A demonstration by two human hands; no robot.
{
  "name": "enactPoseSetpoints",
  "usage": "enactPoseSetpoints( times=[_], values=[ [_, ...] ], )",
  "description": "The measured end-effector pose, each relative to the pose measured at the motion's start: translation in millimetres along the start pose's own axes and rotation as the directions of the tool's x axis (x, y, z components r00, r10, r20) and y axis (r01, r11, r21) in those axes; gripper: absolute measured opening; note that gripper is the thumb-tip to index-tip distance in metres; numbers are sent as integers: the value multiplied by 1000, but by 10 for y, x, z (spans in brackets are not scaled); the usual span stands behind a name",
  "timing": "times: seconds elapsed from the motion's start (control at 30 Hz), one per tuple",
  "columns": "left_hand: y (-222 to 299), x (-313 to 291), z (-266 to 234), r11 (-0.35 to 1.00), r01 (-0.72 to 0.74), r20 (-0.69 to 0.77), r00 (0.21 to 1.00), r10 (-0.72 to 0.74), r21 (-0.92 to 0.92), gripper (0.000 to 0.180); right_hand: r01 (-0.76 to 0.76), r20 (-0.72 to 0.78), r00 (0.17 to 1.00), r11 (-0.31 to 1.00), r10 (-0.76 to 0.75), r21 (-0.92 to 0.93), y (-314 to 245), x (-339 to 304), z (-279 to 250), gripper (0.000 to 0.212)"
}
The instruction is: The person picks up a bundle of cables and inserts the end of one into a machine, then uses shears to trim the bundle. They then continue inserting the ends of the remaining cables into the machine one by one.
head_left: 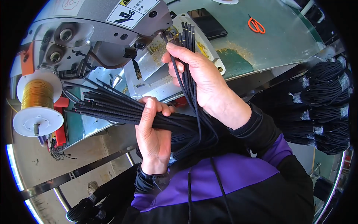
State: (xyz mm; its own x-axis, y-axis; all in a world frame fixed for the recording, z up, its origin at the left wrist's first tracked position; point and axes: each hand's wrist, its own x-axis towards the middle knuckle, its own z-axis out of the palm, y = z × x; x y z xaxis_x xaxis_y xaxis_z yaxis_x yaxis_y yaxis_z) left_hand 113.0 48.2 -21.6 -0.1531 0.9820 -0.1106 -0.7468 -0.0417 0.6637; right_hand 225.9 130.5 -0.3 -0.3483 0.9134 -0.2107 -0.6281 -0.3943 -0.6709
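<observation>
My left hand is closed around a thick bundle of black cords, whose cut ends fan out to the left. Between the thumb and fingers of my right hand is a single black cord, its tip up at the working head of a grey machine. Several more cords stand up behind those fingers, with gold-coloured bands near their ends. From both hands the cords loop down in front of my body. The machine head partly hides the pinched cord's tip.
A spool of gold-coloured wire hangs at the left of the machine. On the green tabletop lie a black phone, orange-handled scissors and gold scraps. Tied bundles of black cords hang at the right.
</observation>
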Motion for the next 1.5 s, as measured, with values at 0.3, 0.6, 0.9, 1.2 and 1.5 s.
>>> enactPoseSetpoints(
  times=[0.3, 0.6, 0.9, 1.2, 1.5],
  values=[
    [-117, 45, 89, 994, 45, -49, 998, -40, 103, 18, 244, 274, 956, 792, -101, -560, 41, -266, -320, 25],
    [-93, 110, 63, 968, 165, 105, 977, -188, 191, 18, 177, 373, 926, 806, 59, -566, 76, -354, -443, 29],
    [-143, 74, 36, 988, 124, 8, 992, -125, 92, 16, -99, 387, 897, 952, 212, -291, 6, -268, -701, 34],
    [-124, 35, -1, 992, 93, 36, 995, -96, 83, 14, 100, 383, 922, 991, -57, -93, -96, -396, -750, 54],
    [-96, 49, 5, 1000, -5, 13, 1000, 5, 14, 15, 324, 70, 943, 845, -326, -425, -555, -512, -1427, 44]
  ],
)
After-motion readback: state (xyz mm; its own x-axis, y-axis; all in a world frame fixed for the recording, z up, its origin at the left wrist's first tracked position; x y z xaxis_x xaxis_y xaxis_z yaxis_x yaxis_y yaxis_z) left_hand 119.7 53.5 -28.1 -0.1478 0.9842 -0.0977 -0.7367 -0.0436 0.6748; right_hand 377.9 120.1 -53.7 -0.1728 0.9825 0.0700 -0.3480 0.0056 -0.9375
